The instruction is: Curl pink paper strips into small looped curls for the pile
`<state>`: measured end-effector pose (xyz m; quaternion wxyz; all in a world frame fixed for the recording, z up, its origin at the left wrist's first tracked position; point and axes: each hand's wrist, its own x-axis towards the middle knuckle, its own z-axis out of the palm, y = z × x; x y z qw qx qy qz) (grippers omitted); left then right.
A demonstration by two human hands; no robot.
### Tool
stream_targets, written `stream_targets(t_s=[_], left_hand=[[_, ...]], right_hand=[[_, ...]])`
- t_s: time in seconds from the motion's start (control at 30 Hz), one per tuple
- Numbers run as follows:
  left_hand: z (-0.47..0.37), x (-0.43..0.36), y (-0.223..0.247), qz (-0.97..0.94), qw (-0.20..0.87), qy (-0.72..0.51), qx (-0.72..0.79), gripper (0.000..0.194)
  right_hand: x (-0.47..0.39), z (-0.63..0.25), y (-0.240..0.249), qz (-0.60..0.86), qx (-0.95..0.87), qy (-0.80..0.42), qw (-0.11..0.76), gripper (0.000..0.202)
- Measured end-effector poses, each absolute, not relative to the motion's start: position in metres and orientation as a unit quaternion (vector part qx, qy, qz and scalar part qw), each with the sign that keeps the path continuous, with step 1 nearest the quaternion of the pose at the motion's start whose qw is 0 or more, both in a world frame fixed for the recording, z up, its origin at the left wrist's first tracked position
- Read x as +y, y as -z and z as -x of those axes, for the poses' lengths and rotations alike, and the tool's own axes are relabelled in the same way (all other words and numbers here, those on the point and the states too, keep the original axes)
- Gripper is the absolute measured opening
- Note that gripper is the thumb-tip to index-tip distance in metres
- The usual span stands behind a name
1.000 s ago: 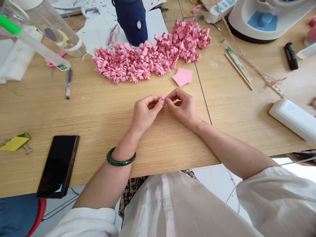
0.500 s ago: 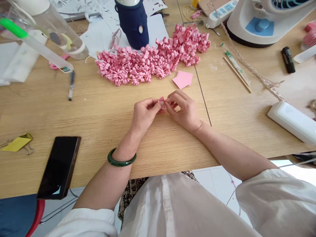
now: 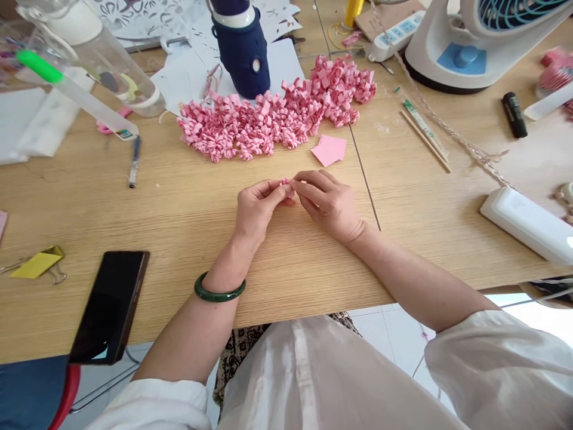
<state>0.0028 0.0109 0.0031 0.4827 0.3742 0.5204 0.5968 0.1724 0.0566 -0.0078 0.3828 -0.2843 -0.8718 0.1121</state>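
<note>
Between thumb and fingers, my left hand (image 3: 258, 206) pinches a small pink paper piece (image 3: 285, 181), mostly covered by the fingertips. My right hand (image 3: 329, 200) touches the same piece from the right with its fingers pressed together. Beyond the hands lies a long heap of curled pink paper flowers (image 3: 268, 122). Flat pink paper pieces (image 3: 330, 150) rest on the table just in front of the heap. A green bangle (image 3: 219, 295) is around my left wrist.
A dark blue bottle (image 3: 242, 57) stands behind the heap. At the left are a clear bottle (image 3: 120, 68), a pen (image 3: 134, 162), a binder clip (image 3: 56, 254) and a phone (image 3: 110, 307). Rightward are wooden sticks (image 3: 425, 142), a marker (image 3: 514, 114), a white box (image 3: 528, 221) and a fan (image 3: 463, 57).
Both hands have shifted slightly left in view with the pink piece. My right fingers now lie more over its right side. The camera view has moved a little too.
</note>
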Motion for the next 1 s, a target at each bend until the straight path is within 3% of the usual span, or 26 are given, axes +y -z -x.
stream_targets(t_s=[0.13,0.33,0.57,1.0], left_hand=[[-0.003,0.012,-0.002,-0.394,0.44,-0.599,0.541,0.035],[-0.004,0.011,-0.003,-0.417,0.405,-0.607,0.542,0.021],[-0.003,0.008,-0.003,-0.471,0.397,-0.58,0.534,0.036],[-0.008,0.009,-0.005,-0.381,0.509,-0.587,0.501,0.043]], right_hand=[[0.055,-0.168,0.012,0.281,-0.84,-0.176,0.43,0.029],[0.054,-0.162,0.012,0.344,-0.737,-0.343,0.471,0.019],[0.051,-0.16,0.005,0.347,-0.708,-0.383,0.481,0.015],[0.055,-0.157,0.01,0.377,-0.641,-0.48,0.466,0.023]])
